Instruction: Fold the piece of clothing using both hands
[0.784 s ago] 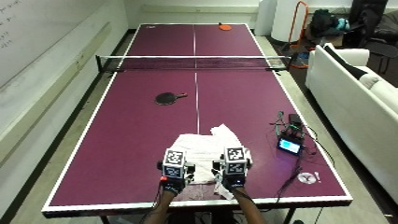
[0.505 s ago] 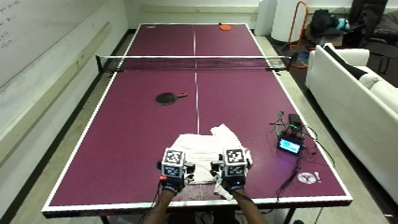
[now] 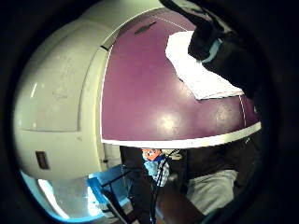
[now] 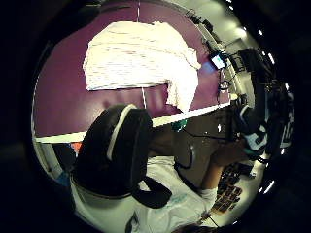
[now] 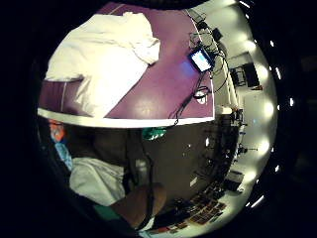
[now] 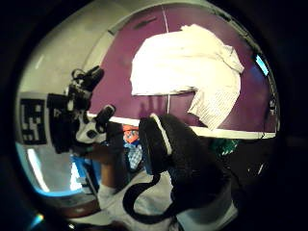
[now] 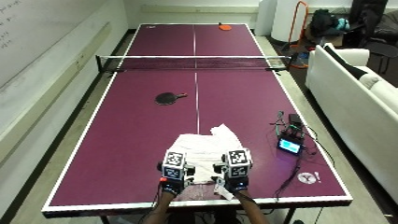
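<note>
Bare purple worktop left of the white crumpled garment, small lit-screen device with black cables on the right, black round paddle well beyond, net across the middle

White garment lies rumpled on purple table.

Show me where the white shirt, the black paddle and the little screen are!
white shirt [image 7: 202,142]: outside view, on its flat middle, beyond the hands.
black paddle [image 7: 167,98]: outside view, on its round blade.
little screen [image 7: 288,146]: outside view, on its lit face.
</note>
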Demonstrator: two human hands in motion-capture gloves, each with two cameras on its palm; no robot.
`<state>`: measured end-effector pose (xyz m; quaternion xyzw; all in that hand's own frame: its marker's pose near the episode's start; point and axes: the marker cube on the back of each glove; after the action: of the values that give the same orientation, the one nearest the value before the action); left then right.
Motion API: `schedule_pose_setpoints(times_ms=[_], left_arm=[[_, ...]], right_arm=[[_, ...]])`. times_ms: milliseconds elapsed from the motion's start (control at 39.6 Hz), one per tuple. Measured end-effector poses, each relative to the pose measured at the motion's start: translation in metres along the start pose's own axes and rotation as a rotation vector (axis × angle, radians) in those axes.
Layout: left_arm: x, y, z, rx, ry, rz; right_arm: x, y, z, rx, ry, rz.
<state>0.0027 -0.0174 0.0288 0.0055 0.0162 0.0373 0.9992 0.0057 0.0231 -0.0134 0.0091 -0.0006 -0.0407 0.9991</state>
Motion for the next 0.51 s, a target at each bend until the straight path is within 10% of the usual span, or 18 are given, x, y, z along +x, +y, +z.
schedule_pose_setpoints(times_ms=[354, 505], left_arm=[[-0.008, -0.023, 0.084, -0.137, -0.07, -0.042], [0.007, 0.017, 0.054, -0.273, 0.066, 0.052]], right_arm=[[0.014, -0.022, 0.104, -0.239, 0.005, 0.03], [0.009, 0.013, 0.091, -0.479, -0.085, 0.04]])
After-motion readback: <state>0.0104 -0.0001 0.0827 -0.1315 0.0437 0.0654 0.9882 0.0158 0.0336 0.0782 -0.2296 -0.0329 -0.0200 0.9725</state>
